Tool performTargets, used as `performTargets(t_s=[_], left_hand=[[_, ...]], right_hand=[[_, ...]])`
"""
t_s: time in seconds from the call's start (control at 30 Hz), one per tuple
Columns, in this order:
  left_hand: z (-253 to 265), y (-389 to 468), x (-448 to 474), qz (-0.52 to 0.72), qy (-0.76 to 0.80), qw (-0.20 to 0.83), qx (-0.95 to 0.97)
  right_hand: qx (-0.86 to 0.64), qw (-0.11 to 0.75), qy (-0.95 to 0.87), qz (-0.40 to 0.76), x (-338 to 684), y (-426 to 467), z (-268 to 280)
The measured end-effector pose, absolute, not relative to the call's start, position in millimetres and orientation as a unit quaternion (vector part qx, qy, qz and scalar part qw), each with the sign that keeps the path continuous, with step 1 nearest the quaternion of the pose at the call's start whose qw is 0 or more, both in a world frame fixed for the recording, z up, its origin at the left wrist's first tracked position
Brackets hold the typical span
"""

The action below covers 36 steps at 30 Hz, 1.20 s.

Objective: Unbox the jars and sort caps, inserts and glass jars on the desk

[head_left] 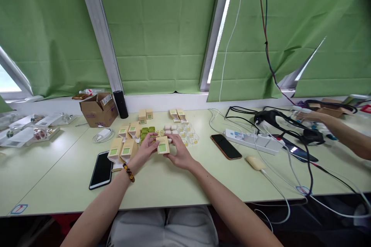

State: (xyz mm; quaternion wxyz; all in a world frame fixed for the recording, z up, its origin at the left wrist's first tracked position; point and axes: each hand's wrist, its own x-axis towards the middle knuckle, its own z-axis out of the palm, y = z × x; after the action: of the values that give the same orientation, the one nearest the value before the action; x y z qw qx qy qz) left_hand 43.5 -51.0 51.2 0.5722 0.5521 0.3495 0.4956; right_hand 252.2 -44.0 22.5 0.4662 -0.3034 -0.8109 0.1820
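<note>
Between my two hands is a small cream-coloured box [162, 145] with a green square on its face, held just above the table. My left hand [149, 144] grips its left side, and my right hand [180, 151] has fingers and thumb around its right side. Left of them stand several similar cartons [129, 148] with open flaps. Just behind my hands sit green square pieces [147, 130], pale pinkish pieces [170, 128] and clear plastic cups [188, 134] with yellow bits. Closed small boxes [145, 115] and two open cartons [178, 115] stand farther back.
A phone [101, 170] lies left, another phone [226, 146] right. Beyond it are a power strip [252, 141], a cream power bank [255, 163] and tangled cables. A cardboard box [99, 110] and black cylinder [120, 104] stand at the back. Another person's arm [342, 131] reaches in at right.
</note>
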Motion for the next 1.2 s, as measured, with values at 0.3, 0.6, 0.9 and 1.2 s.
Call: performTargets(t_s=[0.3, 0.6, 0.9, 1.2], left_hand=[[47, -56, 49, 0.469, 0.342, 0.599, 0.552], [39, -49, 48, 0.496, 0.342, 0.576, 0.552], [46, -59, 45, 0.438, 0.238, 0.673, 0.547], [31, -51, 49, 0.518, 0.397, 0.396, 0.646]], right_hand=[[-0.312, 0.49, -0.796, 0.17, 253, -43, 19], [-0.328, 0.506, -0.78, 0.167, 247, -43, 15], [-0.31, 0.57, -0.723, 0.235, 244, -51, 23], [-0.317, 0.56, -0.684, 0.342, 247, -45, 22]])
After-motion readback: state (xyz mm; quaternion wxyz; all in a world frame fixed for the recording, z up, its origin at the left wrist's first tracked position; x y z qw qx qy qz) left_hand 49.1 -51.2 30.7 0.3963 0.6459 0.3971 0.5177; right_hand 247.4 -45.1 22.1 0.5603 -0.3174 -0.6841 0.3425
